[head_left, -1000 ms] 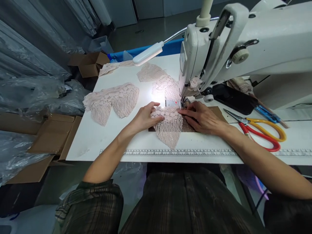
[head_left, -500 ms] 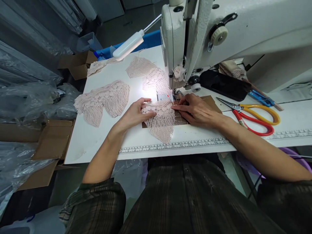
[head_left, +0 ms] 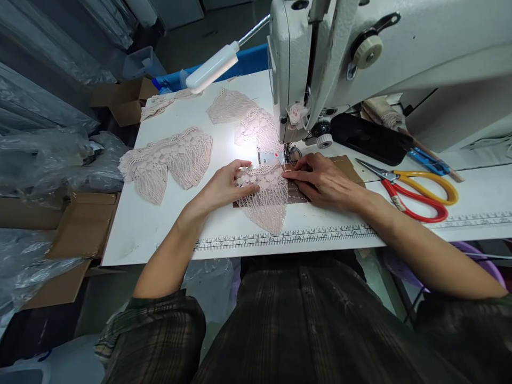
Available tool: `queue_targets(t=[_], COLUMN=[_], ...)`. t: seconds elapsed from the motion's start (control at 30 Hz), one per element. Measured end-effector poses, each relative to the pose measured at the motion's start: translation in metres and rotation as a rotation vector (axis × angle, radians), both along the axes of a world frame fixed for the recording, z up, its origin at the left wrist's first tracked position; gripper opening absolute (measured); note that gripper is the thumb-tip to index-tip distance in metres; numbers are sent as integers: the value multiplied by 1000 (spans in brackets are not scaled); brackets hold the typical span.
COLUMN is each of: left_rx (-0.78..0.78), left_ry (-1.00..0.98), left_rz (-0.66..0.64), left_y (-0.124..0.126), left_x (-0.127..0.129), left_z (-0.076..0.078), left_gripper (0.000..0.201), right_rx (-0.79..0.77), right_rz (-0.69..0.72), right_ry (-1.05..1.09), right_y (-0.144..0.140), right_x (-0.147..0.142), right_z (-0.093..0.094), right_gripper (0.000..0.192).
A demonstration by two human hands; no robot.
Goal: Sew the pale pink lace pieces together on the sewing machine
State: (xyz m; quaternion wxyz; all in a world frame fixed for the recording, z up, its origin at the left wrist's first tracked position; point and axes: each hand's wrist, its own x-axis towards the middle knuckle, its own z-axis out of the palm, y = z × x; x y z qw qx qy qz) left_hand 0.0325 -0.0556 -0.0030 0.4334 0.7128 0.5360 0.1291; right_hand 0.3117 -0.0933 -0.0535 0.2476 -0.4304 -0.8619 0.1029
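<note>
A pale pink piece of lace (head_left: 266, 200) lies in front of the presser foot (head_left: 287, 153) of the sewing machine (head_left: 294, 69), partly over a brown sheet (head_left: 298, 191). My left hand (head_left: 229, 184) grips its left edge, thumb on top and the index finger stretched along the upper border. At the upper right corner of the lace, my right hand (head_left: 320, 178) pinches the edge between thumb and fingertips, its other fingers resting on the brown sheet. More lace (head_left: 258, 128) lies behind the needle, under the bright lamp (head_left: 214, 66).
Left on the table sits another lace piece (head_left: 170, 162), with more lace (head_left: 160, 105) at the back corner. To the right are scissors (head_left: 416, 192) with red and yellow handles, a black phone (head_left: 370, 137) and a blue cutter (head_left: 428, 160). A printed ruler (head_left: 256, 241) runs along the front edge.
Both hands keep their hold on the lace, which has barely shifted. The whole view has tilted slightly, so the machine appears a little farther right.
</note>
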Motion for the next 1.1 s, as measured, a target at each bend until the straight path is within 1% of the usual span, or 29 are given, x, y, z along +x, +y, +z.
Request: queue_targets(t=[0.2, 0.37, 0.53, 0.63, 0.77, 0.87, 1.03, 1.1], left_rx=[41, 85, 142, 167, 163, 192, 212, 278], left_ry=[80, 114, 160, 128, 123, 155, 167, 202], left_rz=[0, -8, -19, 0, 3, 14, 33, 44], left_y=[-4, -6, -5, -5, -7, -7, -4, -3], left_x=[2, 4, 0, -2, 1, 3, 1, 0], left_z=[3, 5, 2, -1, 2, 3, 0, -1], left_gripper=[71, 69, 72, 65, 56, 57, 60, 56], right_rx=[-16, -33, -15, -17, -37, -33, -29, -39], right_rz=[-3, 89, 116, 124, 111, 113, 102, 96], right_ry=[-29, -29, -83, -94, -93, -82, -77, -82], right_y=[-3, -9, -11, -11, -11, -12, -11, -11], right_x=[2, 5, 6, 6, 5, 5, 4, 4], right_z=[4, 11, 14, 14, 15, 13, 12, 13], right_gripper=[41, 37, 35, 36, 36, 36, 36, 36])
